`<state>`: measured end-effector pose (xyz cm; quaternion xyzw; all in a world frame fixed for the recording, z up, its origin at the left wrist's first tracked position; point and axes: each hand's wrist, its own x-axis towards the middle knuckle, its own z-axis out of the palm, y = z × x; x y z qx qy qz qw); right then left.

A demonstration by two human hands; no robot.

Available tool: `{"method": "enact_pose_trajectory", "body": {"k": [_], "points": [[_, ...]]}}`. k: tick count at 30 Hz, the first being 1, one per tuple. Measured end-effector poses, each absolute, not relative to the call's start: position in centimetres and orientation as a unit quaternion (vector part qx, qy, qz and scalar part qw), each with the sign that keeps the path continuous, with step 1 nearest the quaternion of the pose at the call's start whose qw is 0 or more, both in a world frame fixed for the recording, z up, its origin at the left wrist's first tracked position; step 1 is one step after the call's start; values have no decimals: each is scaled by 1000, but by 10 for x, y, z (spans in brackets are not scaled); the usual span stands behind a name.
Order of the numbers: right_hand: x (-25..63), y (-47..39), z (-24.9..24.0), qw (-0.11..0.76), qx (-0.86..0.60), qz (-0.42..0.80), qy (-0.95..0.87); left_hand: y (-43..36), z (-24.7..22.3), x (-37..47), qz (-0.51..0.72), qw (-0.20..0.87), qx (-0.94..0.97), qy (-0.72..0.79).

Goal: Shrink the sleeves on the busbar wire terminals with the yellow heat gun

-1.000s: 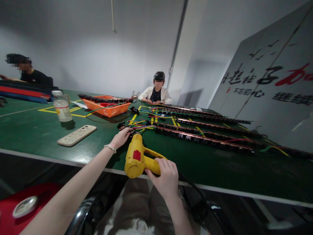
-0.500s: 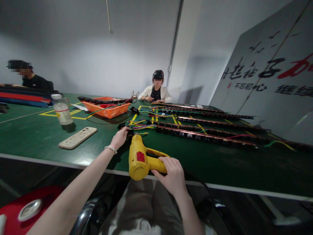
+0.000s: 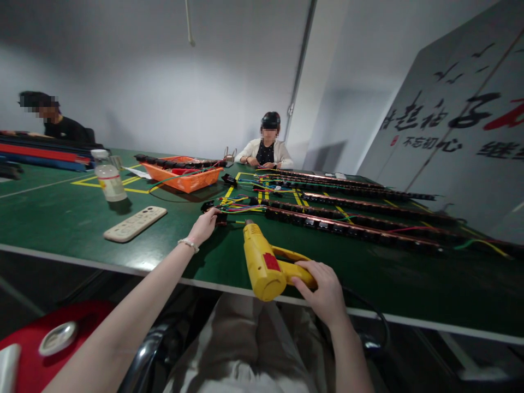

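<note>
My right hand (image 3: 321, 289) is wrapped round the handle of a yellow heat gun (image 3: 264, 265) with a red label, over the table's front edge. The gun's nozzle points away from me, beside a thin yellow-green wire (image 3: 236, 222). My left hand (image 3: 204, 226) is closed on a small black connector (image 3: 220, 217) at the left end of the coloured wires (image 3: 243, 208). Those wires run right to a long black strip with a copper-coloured edge (image 3: 347, 229).
On the green table (image 3: 172, 251) lie a power strip (image 3: 135, 224), a bottle (image 3: 109, 180) and an orange basket (image 3: 184, 180). More long strips (image 3: 368, 206) stretch right. One person (image 3: 266, 150) sits opposite, another (image 3: 61, 128) at far left.
The heat gun in my right hand has moved right, its nozzle now away from the black connector. My left hand keeps its hold. The view has shifted slightly.
</note>
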<state>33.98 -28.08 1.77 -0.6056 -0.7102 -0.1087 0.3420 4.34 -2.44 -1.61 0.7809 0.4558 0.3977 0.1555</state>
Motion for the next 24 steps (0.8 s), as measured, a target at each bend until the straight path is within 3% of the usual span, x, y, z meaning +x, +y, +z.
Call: {"method": "enact_pose_trajectory", "body": {"k": [12, 24], "points": [[361, -285, 18, 344, -647, -133, -667, -24, -16, 47, 405, 173, 794, 418], [328, -283, 18, 332, -648, -163, -666, -31, -11, 50, 370, 188, 836, 358]]}}
